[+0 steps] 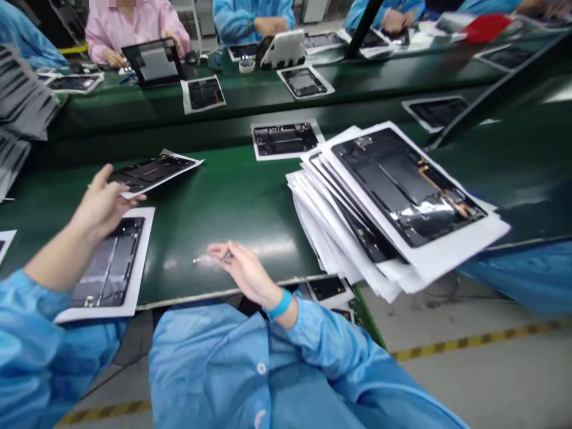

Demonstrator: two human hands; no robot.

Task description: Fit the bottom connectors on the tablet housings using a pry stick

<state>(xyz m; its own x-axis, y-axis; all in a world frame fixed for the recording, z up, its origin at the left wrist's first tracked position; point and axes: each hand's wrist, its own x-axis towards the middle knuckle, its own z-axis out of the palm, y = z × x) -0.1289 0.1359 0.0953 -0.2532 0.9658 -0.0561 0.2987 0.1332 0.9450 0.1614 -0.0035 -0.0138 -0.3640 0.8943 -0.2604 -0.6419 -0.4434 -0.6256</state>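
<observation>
My left hand (99,202) grips the near left corner of an open tablet housing (154,171), which lies tilted on a white sheet above the green bench. Below that hand, a second tablet housing (109,262) rests on its own white sheet at the bench edge, partly covered by my forearm. My right hand (243,268), with a blue band at the wrist, is over the front edge of the bench. Its fingers are curled together around something small and greyish that I cannot make out. A bright speck shows on the bench beside its fingertips.
At right, a leaning stack of tablet housings with white sheets (402,190) overhangs the bench edge. Another housing (286,140) lies on the green bench (214,208) ahead. Several co-workers sit across a raised shelf. A dark slanted bar (491,95) crosses at right.
</observation>
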